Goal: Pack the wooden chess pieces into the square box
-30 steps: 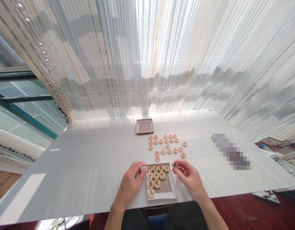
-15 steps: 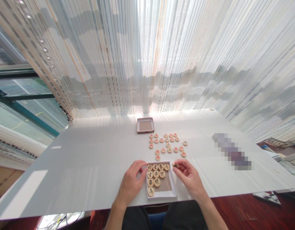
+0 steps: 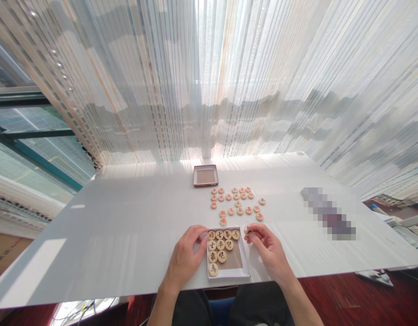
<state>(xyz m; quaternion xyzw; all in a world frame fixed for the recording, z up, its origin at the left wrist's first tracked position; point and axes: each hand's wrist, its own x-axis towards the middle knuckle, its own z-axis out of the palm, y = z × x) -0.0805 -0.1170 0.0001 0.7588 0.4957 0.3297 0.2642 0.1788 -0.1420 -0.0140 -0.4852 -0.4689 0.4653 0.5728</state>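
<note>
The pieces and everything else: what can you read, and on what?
"将": black, piece in the box
"士": black, two box pieces
"象": black, two box pieces
"馬": black, two box pieces
"車": black, one box piece
"炮": black, box pieces; red, loose piece
"帥": red, loose piece
"相": red, two loose pieces
"兵": red, loose pieces
Too small or blurred to read: other loose pieces, held piece, carton, pixelated strip.

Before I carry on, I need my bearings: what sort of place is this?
Probably an office or a room at home, by windows: a white table stands before sheer striped curtains, with a green-framed window at left.
</note>
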